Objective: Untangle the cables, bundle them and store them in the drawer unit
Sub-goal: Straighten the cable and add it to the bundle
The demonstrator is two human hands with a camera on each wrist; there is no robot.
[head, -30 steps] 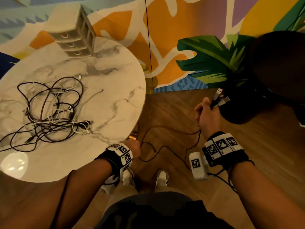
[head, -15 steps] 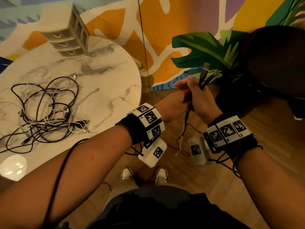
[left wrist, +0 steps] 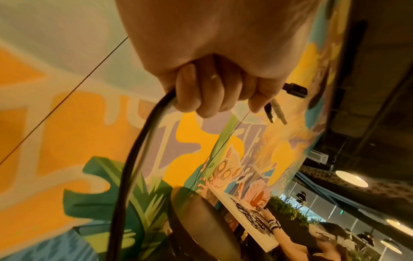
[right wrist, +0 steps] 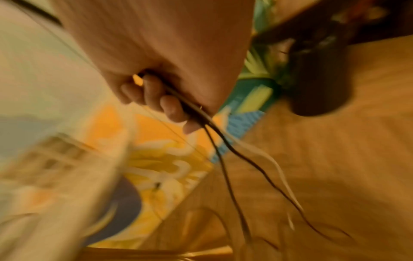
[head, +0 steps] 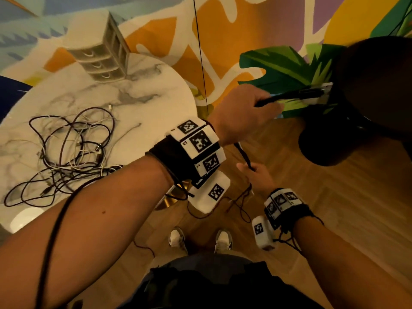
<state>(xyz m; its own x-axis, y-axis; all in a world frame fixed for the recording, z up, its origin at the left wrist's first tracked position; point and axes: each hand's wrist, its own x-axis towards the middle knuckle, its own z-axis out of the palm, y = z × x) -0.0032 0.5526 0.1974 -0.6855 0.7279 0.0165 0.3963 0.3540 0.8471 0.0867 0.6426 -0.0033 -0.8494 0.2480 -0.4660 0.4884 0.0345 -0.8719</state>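
The person stands beside a round marble desk [head: 142, 103], both arms out over the wooden floor [head: 334, 197]. The left hand [head: 239, 112] is raised and clenched around a small bunch of cables [head: 289, 97], whose plug ends stick out past the fingers toward a dark round stool [head: 356, 108]; from the wrist view the fingers [left wrist: 201, 91] wrap the dark cords while the connectors [left wrist: 277, 113] poke out on the far side. The same cords run down from that fist to the right hand [head: 256, 177], held lower, which pinches them between curled fingers [right wrist: 170, 107]. Below it the loose lengths [right wrist: 245, 167] trail toward the floor, one pale, the others dark.

On the desk, well apart from both hands, lies a tangled heap of dark and white cables [head: 71, 152]. At the far edge of the desk stands the small drawer unit [head: 100, 54], its three drawers pushed in. A painted mural [head: 223, 41] covers the wall behind.
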